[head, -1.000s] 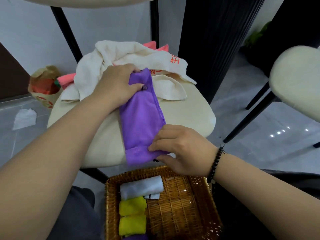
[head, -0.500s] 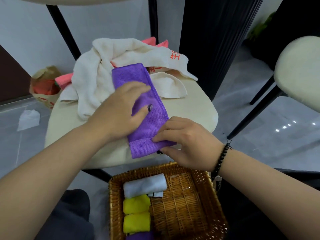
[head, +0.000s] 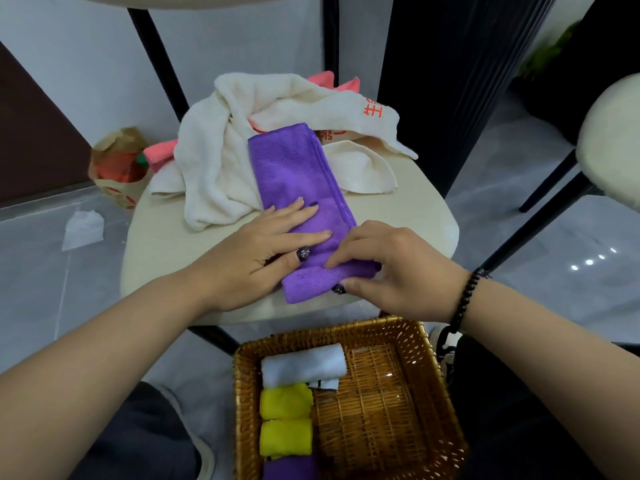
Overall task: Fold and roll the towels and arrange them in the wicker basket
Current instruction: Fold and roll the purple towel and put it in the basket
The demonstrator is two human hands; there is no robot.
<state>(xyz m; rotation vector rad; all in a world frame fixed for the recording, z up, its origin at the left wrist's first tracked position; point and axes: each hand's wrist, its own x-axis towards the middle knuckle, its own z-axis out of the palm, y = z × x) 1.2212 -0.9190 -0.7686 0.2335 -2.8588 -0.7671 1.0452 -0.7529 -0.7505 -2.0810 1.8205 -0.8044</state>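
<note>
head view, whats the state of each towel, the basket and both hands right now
purple towel: folded into a long strip on the stool, near end starting to roll
left hand: flat, pressing the strip
right hand: pinching the near end
wicker basket: holds four rolls down its left side, right side bare
white roll: rolled
yellow rolls: rolled
cream towels: unfolded heap

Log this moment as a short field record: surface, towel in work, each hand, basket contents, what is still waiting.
surface: cream stool seat
towel in work: purple towel, folded into a long strip
left hand: fingers flat, pressing the strip
right hand: pinching the near end
wicker basket: white roll, two yellow rolls, purple roll in one column
waiting: cream towel, pink towel under it
</note>
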